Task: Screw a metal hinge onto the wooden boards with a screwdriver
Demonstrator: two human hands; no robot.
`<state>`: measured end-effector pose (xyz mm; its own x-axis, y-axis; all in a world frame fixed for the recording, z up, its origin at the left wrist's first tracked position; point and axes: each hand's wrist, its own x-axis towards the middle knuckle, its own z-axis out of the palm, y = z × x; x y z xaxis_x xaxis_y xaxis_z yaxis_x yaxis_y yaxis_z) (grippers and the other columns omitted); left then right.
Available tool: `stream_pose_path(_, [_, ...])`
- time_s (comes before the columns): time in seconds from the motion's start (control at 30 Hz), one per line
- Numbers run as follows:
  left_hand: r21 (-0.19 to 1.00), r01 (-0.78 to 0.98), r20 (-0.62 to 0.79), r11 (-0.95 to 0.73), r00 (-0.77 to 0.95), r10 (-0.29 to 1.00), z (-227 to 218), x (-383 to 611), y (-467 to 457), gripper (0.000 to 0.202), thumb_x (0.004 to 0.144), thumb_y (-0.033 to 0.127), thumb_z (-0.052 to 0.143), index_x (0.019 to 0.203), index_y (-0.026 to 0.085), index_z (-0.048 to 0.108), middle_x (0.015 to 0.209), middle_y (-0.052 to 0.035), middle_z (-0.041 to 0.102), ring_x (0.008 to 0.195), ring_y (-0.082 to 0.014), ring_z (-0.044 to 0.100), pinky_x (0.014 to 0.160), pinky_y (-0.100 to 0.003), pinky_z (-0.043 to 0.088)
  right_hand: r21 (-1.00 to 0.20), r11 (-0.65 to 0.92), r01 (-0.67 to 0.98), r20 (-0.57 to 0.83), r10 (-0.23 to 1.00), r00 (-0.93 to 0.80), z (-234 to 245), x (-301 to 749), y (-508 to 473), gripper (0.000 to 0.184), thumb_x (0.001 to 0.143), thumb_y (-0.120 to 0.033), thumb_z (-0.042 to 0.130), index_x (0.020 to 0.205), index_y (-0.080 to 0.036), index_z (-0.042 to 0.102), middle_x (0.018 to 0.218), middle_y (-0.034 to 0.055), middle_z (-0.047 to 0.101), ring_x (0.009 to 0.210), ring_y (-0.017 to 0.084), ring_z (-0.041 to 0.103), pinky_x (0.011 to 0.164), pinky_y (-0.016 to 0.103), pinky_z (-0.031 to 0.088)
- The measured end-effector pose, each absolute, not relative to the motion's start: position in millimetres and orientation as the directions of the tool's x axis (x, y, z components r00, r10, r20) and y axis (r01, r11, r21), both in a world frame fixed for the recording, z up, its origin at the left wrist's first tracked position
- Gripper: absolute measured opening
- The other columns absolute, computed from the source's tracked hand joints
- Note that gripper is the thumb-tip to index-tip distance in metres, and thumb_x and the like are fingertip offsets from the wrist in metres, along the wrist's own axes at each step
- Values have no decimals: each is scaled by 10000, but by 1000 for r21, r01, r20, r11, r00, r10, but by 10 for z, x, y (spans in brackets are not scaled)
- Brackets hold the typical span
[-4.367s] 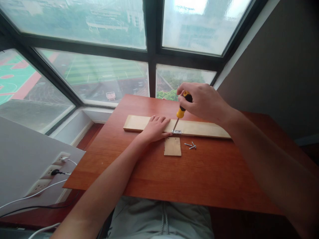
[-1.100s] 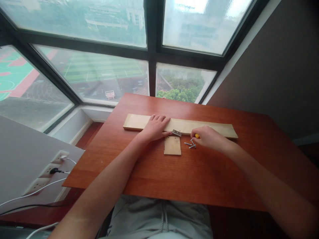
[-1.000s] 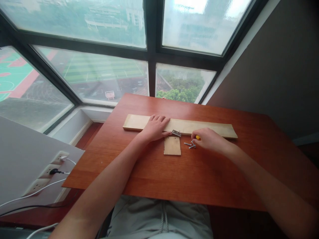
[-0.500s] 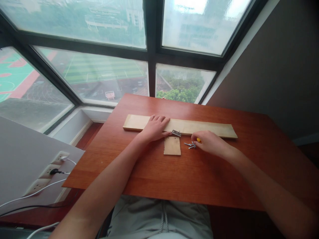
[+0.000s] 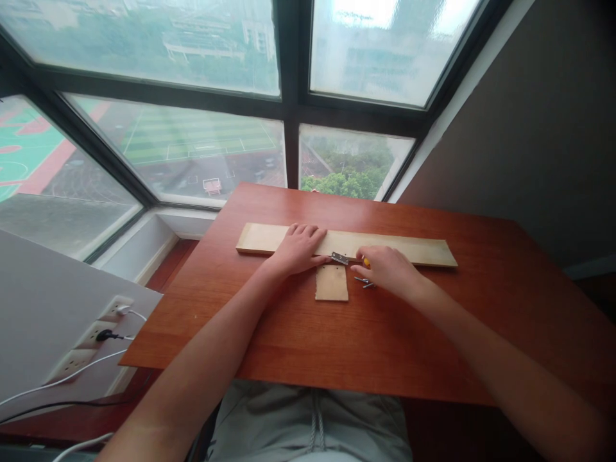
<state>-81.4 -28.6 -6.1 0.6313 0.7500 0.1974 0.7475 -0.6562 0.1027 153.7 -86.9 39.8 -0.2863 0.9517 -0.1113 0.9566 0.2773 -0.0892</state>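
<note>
A long pale wooden plank (image 5: 409,250) lies across the red-brown table (image 5: 366,346). My left hand (image 5: 298,247) rests flat on the plank, fingers stretched out, just left of a small metal hinge (image 5: 339,258). A small square wood piece (image 5: 332,283) lies in front of the hinge. My right hand (image 5: 387,269) is closed over a yellow-handled screwdriver (image 5: 366,262), of which only a bit of yellow shows. Its fingertips are beside the hinge. Loose screws (image 5: 362,282) lie partly under that hand.
Large windows with dark frames (image 5: 289,109) rise behind the table. A grey wall (image 5: 539,128) stands at the right. At lower left a white panel carries power sockets (image 5: 103,321) with plugged-in cables (image 5: 58,378).
My right hand lowered the screwdriver from upright on the hinge to the screws, then slid left towards the hinge. My left hand has stayed on the plank.
</note>
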Motion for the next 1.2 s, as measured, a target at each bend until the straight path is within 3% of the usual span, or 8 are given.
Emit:
stream_pose_path(0.17, [106, 748, 195, -655, 630, 752, -62, -818, -283, 623, 874, 573, 554, 1372, 215, 446, 1318, -133, 550, 1208, -311, 482, 1047, -429, 289, 3, 305, 952, -102, 947, -304, 414, 1279, -895, 228, 923, -390, 546, 1048, -211, 613, 1031, 98, 701, 856, 241, 658, 624, 296, 360])
stream_pose_path(0.37, [127, 748, 192, -651, 626, 756, -66, -817, -283, 618, 871, 561, 564, 1374, 224, 442, 1319, -136, 544, 1215, -309, 478, 1056, -435, 282, 49, 337, 940, -131, 936, -328, 398, 1173, -891, 193, 961, -339, 473, 1030, -204, 593, 1024, 100, 695, 864, 243, 667, 646, 298, 382])
stream_pose_path(1.2, [133, 753, 191, -644, 618, 762, -63, -822, -283, 630, 864, 576, 569, 1378, 233, 446, 1332, -132, 540, 1223, -310, 476, 1065, -441, 276, 36, 301, 953, -134, 946, -294, 401, 1196, -813, 186, 927, -320, 490, 1022, -213, 608, 997, 90, 709, 868, 239, 667, 650, 292, 364])
